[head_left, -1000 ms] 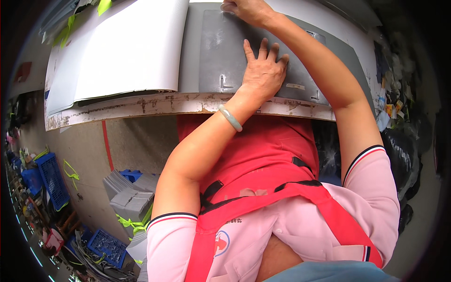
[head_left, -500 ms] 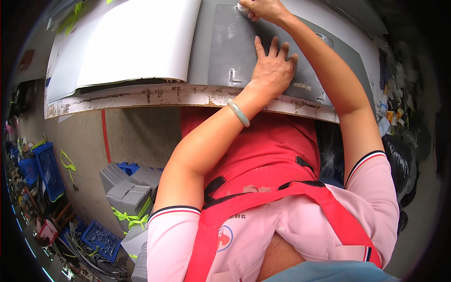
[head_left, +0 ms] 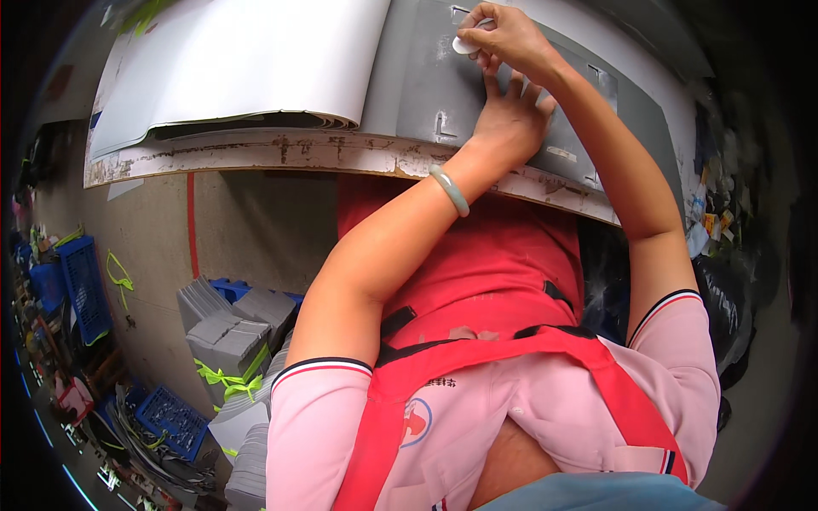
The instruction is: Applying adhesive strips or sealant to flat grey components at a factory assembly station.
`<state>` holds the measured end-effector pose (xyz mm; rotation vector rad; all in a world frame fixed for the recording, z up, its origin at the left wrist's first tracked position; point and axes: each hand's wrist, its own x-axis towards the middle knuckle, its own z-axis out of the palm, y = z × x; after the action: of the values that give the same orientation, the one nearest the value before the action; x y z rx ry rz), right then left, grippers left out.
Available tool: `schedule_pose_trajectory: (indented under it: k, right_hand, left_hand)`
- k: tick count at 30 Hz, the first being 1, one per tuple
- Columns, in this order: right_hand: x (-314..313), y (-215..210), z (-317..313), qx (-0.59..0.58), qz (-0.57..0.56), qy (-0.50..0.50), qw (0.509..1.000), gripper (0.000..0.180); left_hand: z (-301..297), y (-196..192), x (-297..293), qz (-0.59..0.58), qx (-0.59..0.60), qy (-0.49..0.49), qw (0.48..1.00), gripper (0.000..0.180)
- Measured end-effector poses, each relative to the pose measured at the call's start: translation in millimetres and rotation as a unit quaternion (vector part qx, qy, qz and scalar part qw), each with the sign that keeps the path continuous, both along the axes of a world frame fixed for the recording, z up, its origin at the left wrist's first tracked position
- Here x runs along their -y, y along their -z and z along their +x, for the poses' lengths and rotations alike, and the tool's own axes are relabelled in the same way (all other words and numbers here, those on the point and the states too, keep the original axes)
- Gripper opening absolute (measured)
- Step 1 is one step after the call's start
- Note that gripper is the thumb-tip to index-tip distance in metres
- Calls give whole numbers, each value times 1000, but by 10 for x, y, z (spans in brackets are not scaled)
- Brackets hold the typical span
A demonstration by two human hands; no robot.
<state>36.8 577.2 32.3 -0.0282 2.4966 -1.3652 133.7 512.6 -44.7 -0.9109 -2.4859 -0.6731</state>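
A dark grey flat template (head_left: pixel 426 85) with L- and T-shaped slots lies on a larger grey sheet (head_left: pixel 645 128). White smears surround several of its slots. My left hand (head_left: pixel 514 128) rests on the template with fingers spread, pressing it down. Just beyond those fingers, my right hand (head_left: pixel 514 41) pinches a small white rounded piece (head_left: pixel 463 46) that looks like chalk. It is held near the slot at the far edge; I cannot tell whether it touches the surface.
A thick stack of white-topped sheets (head_left: pixel 247 60) covers the table's left part. The worn table edge (head_left: pixel 298 155) runs before my apron (head_left: pixel 477 264). Below left are tied grey bundles (head_left: pixel 228 341) and blue crates (head_left: pixel 83 289). Black bags (head_left: pixel 724 298) stand at right.
My right hand has come nearer with the white piece, closer to my left hand's fingertips. The left hand stays on the template. The whole view has shifted slightly.
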Motion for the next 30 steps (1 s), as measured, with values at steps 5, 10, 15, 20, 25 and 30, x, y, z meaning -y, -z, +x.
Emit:
schedule_pose_trajectory:
  k: [5, 10, 15, 20, 25, 30]
  right_hand:
    - [266, -137, 618, 74, 46, -116, 989, 13]
    - [410, -158, 773, 44, 195, -125, 972, 12]
    - [463, -188, 794, 40, 261, -198, 944, 15]
    - [155, 12, 905, -228, 217, -237, 919, 22]
    - [224, -18, 1021, -214, 302, -234, 899, 24]
    - [171, -94, 1079, -203, 346, -220, 889, 26]
  left_hand:
    - [-15, -64, 30, 117, 150, 46, 981, 37]
    - [-47, 10, 8, 60, -30, 48, 997, 43]
    - [-48, 150, -45, 52, -39, 15, 998, 44]
    - [-212, 1, -180, 13, 7, 7, 1000, 42]
    - [-62, -141, 52, -33, 51, 24, 998, 41]
    - [44, -214, 7, -75, 81, 52, 993, 41]
